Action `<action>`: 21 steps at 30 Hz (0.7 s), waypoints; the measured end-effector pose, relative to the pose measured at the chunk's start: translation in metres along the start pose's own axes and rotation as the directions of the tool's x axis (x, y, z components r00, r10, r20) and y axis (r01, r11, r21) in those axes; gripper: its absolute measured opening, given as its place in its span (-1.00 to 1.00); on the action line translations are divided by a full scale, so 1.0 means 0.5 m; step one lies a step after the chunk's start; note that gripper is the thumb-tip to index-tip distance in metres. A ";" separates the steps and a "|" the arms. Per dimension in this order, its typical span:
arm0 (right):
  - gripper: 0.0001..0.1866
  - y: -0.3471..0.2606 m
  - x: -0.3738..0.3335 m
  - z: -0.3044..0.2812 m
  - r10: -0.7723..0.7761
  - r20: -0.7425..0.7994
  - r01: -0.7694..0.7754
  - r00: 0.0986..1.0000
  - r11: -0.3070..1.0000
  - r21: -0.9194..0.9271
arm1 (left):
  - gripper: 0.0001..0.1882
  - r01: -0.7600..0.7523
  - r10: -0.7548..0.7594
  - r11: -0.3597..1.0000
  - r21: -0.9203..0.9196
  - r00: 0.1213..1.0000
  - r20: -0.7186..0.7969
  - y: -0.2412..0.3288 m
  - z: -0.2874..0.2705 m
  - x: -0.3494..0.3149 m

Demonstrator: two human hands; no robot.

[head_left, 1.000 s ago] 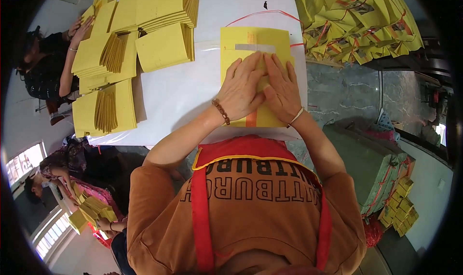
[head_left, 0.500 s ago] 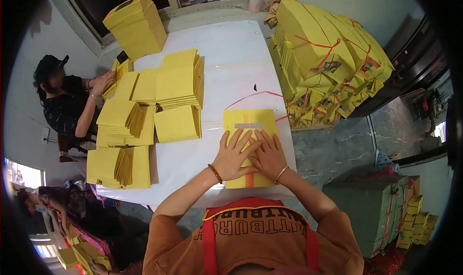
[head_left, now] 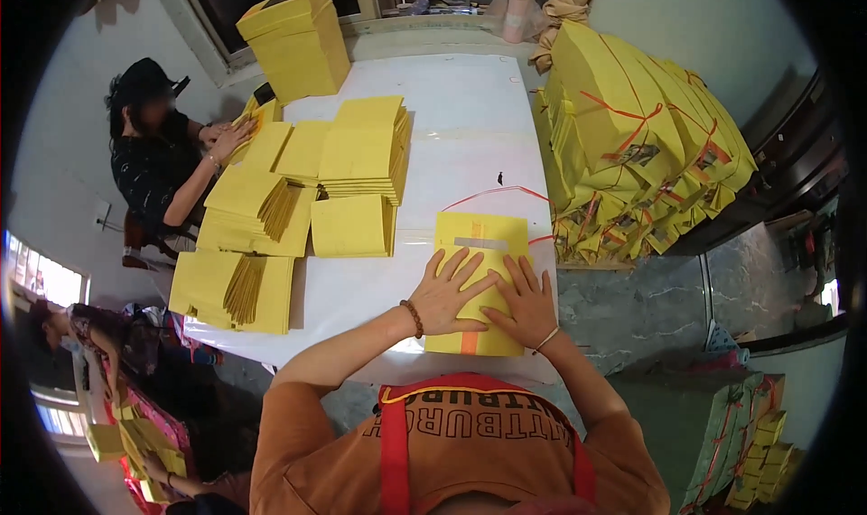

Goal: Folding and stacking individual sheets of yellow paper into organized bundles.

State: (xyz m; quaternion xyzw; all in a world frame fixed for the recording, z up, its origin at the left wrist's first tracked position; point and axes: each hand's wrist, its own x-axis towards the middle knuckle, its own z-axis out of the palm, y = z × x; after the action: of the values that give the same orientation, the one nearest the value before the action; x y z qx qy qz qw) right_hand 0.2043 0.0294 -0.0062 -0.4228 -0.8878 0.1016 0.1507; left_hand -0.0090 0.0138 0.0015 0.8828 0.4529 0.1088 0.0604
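Note:
A yellow envelope-like paper piece (head_left: 480, 235) with a grey strip near its top lies on the white table (head_left: 470, 136) in front of me. My left hand (head_left: 448, 291) presses flat on its lower left part, fingers spread, a bead bracelet on the wrist. My right hand (head_left: 526, 304) presses flat beside it on the lower right part, a thin bangle on the wrist. An orange stripe shows at the piece's near edge, below my hands. Neither hand grips anything.
Stacks of yellow paper pieces (head_left: 352, 158) cover the table's left half, and a taller stack (head_left: 296, 41) stands at the far end. Bundles tied with red string (head_left: 641, 145) are heaped on the right. A person in black (head_left: 158, 154) works at the left; others sit lower left.
The view has risen and pulled back, so more of the table and room shows. My hands stay flat on the yellow piece, fingers spread a little wider.

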 end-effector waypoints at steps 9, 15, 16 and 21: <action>-0.26 0.074 0.000 -0.020 0.082 0.069 -0.106 0.994 0.643 0.758 | -0.27 -0.246 0.256 0.966 0.075 0.945 -0.205 -0.015 -0.006 0.015; -0.30 0.058 -0.010 -0.052 0.216 0.057 -0.159 0.975 0.495 0.854 | -0.52 -0.108 0.186 0.916 0.388 0.968 -0.169 0.058 0.023 0.041; -0.30 0.061 -0.012 -0.048 0.233 0.068 -0.183 0.970 0.521 0.834 | -0.52 -0.098 0.174 0.918 0.385 0.971 -0.167 0.063 0.031 0.043; -0.31 0.028 -0.018 -0.037 0.344 -0.111 -0.031 0.932 0.382 0.924 | -0.55 -0.100 0.070 0.994 -0.053 0.909 -0.410 0.014 -0.065 0.006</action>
State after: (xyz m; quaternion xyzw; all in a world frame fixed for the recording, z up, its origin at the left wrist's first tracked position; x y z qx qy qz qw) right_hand 0.2264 0.0320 0.0053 -0.3805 -0.6013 0.5227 0.4695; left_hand -0.0101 0.0125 0.0348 0.8568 0.4126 0.3092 -0.0082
